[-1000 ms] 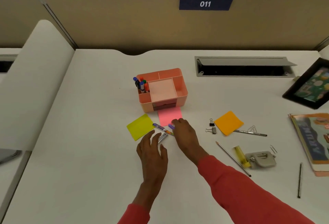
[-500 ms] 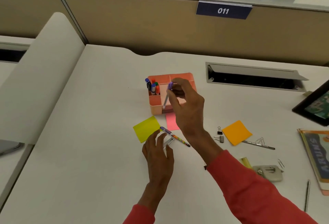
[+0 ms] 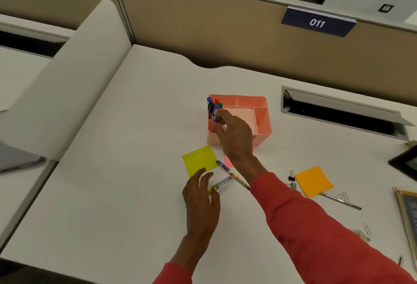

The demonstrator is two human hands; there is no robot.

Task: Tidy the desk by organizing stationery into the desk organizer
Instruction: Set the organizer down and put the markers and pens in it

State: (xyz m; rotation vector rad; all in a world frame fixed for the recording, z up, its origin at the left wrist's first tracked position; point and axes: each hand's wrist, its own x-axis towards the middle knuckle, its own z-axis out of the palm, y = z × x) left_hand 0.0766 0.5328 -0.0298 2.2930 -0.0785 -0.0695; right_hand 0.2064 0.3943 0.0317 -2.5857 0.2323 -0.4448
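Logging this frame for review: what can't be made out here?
Head view only:
- Pink sticky note: mostly behind the right hand.
- Purple pen: lower end and the grip on it hidden by fingers.
- Organizer front: covered by that hand.
- Book: cut by right edge.

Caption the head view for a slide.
Right hand slots a purple pen into the pink organizer; left hand rests by a clip.
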